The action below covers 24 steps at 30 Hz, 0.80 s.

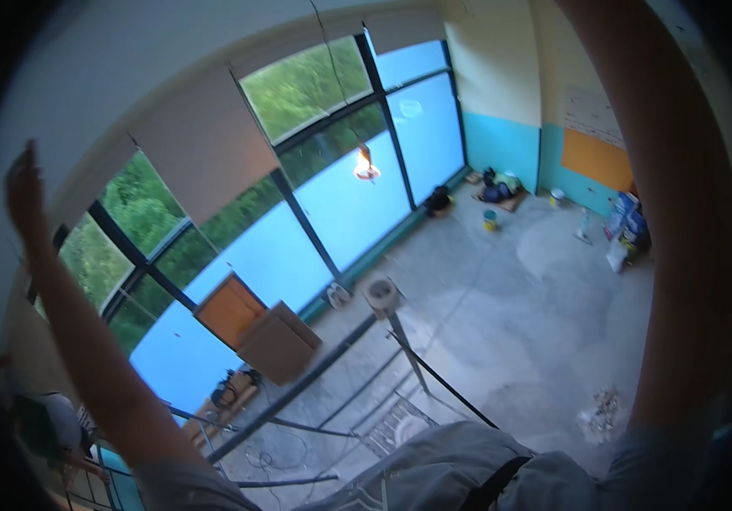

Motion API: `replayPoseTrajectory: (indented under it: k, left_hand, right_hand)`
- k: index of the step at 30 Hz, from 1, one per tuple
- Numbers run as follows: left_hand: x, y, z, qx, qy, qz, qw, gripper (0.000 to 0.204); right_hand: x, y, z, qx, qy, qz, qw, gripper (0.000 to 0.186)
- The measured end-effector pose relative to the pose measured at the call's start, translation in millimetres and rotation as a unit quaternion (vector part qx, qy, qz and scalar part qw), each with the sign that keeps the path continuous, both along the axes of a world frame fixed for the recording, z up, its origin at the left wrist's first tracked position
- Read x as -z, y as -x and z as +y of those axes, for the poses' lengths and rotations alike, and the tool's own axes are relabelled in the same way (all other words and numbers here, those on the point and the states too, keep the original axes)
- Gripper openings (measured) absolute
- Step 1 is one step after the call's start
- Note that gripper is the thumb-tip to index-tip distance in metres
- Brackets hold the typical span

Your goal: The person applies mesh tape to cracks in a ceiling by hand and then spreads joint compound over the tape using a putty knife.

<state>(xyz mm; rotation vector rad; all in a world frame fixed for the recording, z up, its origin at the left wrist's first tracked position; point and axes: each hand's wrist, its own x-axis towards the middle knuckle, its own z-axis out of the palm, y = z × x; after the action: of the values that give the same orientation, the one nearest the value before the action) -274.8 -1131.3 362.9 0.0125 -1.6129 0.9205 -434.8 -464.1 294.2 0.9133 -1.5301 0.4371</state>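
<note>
Both my arms are raised. My left hand [25, 187] is up beside the pale wall surface [127, 60] at the far left. One finger stretches upward, the others are dim, and I see nothing held in it. From the lower right my right forearm [681, 111] runs up past the top edge, so my right hand lies outside the picture. Below me, a round beige roll or tub [380, 298] sits at the top corner of a dark metal frame [298, 387]. Neither arm touches that frame in this view.
A lit bulb [366, 166] hangs on a wire before the windows [357, 213]. Cardboard [281, 345] leans beside an orange board [230, 311]. Another person [63, 426] is at lower left. On the grey floor [502, 315] are a small bucket [490, 220], bags [626, 226] and rubble [605, 413].
</note>
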Motion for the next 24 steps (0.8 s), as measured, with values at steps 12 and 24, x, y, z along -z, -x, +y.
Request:
replayPoseTrajectory:
  k: [12, 24]
  left_hand:
    - [651, 272, 277, 0.218, -0.454, -0.46, 0.731, 0.032]
    - [754, 311, 307, 0.111, -0.417, -0.517, 0.74, 0.03]
  right_hand:
    - [511, -6, 109, 0.059, 0.072, -0.692, 0.716, 0.037]
    - [665, -127, 152, 0.146, 0.281, -0.833, 0.454, 0.034]
